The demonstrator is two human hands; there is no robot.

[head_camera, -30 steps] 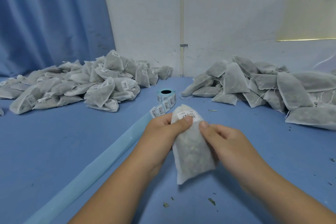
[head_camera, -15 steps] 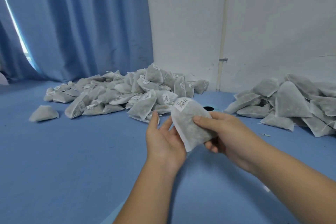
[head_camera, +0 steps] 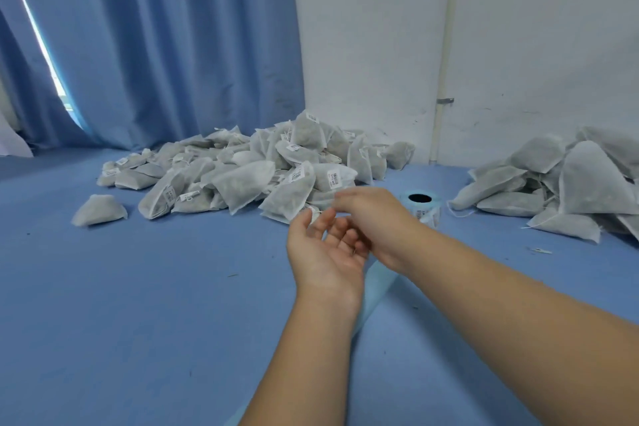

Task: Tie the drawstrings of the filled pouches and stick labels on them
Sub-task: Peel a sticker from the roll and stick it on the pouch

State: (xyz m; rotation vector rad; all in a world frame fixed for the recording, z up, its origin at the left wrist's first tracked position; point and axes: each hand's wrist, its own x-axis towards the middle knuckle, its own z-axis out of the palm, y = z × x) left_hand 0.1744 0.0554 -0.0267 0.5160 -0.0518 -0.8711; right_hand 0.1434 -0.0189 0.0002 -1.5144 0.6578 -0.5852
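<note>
1. Spreading wide under the whole job, the blue counter (head_camera: 155, 304) is split by side, seemingly so that finished and unfinished stock never mix.
2. Labelled pouches (head_camera: 242, 176) are heaped at the left near the curtain (head_camera: 155, 45), white stickers showing; this looks like the done pile.
3. Unlabelled pouches (head_camera: 560, 190) lie well apart at the right, loose strings trailing, apparently waiting to be tied.
4. The left hand (head_camera: 325, 249) is palm up, fingers relaxed and empty. The right hand (head_camera: 373, 218) hovers just over it, blurred, fingers loosely bent, nothing visibly held. No pouch is in hand.
5. The label roll (head_camera: 423, 207) stands between the heaps, just beyond the right hand and within easy reach, its backing strip (head_camera: 375, 284) trailing toward the person.
6. One stray pouch (head_camera: 98, 209) sits alone, left of the done pile.
</note>
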